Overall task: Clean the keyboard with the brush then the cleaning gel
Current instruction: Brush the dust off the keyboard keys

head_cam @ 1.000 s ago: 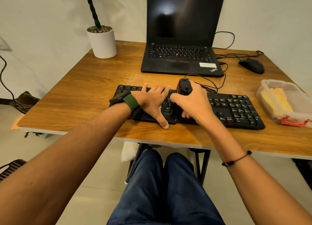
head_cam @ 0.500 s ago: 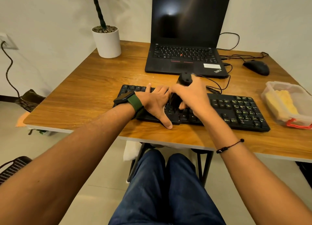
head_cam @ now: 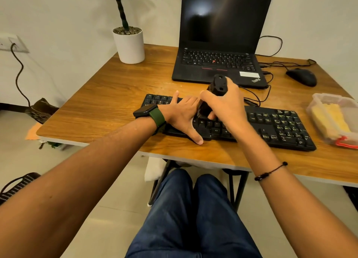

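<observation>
A black keyboard (head_cam: 279, 126) lies across the wooden table near its front edge. My left hand (head_cam: 182, 114), with a green-strapped watch on the wrist, rests flat on the keyboard's left half, fingers straight and thumb spread toward me. My right hand (head_cam: 226, 106) grips a black brush (head_cam: 219, 85) upright, bristles down on the keys just right of my left fingers. The yellow cleaning gel (head_cam: 333, 120) sits in a clear plastic box (head_cam: 319, 100) at the table's right edge.
An open black laptop (head_cam: 219, 64) stands behind the keyboard, with cables and a black mouse (head_cam: 302, 76) to its right. A white plant pot (head_cam: 129, 44) stands at the back left. My knees are under the table's front edge (head_cam: 96, 143).
My right hand has swept the brush leftward across the keys, closer to my left fingers, and tilted its top back. My left hand has stayed put. The view shifted slightly.
</observation>
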